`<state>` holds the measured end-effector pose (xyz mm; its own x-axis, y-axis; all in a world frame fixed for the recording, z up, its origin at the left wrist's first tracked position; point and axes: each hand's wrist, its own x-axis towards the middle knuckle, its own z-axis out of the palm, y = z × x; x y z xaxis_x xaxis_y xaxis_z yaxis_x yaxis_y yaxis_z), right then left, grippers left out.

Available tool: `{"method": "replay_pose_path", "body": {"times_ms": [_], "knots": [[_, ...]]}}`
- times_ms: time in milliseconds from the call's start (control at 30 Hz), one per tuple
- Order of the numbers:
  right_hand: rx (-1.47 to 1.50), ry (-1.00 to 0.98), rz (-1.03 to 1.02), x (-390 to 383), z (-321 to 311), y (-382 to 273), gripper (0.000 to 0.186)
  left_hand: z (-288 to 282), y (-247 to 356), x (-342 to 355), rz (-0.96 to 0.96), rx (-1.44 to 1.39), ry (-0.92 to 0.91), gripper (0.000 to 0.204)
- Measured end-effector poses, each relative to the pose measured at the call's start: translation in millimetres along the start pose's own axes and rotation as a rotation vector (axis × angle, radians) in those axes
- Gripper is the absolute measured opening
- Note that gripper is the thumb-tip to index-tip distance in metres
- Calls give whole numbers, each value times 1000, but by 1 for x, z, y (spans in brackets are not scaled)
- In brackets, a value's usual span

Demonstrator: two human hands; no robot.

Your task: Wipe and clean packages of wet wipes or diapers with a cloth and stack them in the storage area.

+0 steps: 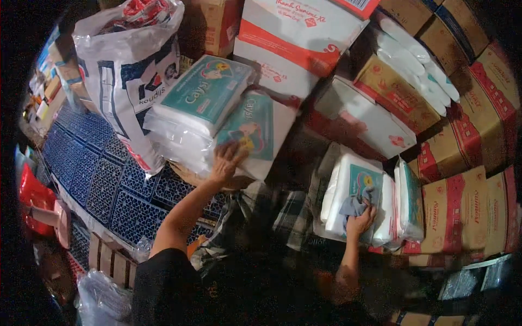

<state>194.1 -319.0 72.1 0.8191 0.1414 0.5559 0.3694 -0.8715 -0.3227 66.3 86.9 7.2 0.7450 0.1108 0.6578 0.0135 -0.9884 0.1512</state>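
My left hand (pixel 228 162) lies with spread fingers on a clear-wrapped white pack (pixel 261 120) with a teal label. Beside it, a similar wrapped pack (pixel 202 91) lies tilted, partly overlapping it. Over to the right, my right hand (pixel 361 219) grips a grey cloth (pixel 353 207) against another white pack (pixel 334 190) with a teal label. The fingertips are partly hidden by the cloth. Next to that pack, a further wrapped pack (pixel 410 201) stands on its edge. What is inside the packs cannot be made out.
A large white woven sack (pixel 130 70) stands at the far left on dark blue patterned flooring (pixel 92 157). White-and-red cartons (pixel 299 35) rise at the back. Brown cartons (pixel 457 212) and white bottle-shaped packs (pixel 405 54) crowd the right. A red bag (pixel 38 193) lies at the left edge.
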Motion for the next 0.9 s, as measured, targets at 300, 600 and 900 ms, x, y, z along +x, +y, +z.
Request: {"method": "replay_pose_path", "body": {"times_ms": [300, 600, 900], "knots": [[-11, 17, 5, -2, 0, -1, 36, 16, 15, 6, -246, 174, -162, 56], [30, 64, -64, 0, -1, -8, 31, 2, 6, 3, -308, 240, -170, 57], [-7, 109, -94, -1, 3, -4, 30, -41, 40, -14, -515, -82, -116, 34]]}}
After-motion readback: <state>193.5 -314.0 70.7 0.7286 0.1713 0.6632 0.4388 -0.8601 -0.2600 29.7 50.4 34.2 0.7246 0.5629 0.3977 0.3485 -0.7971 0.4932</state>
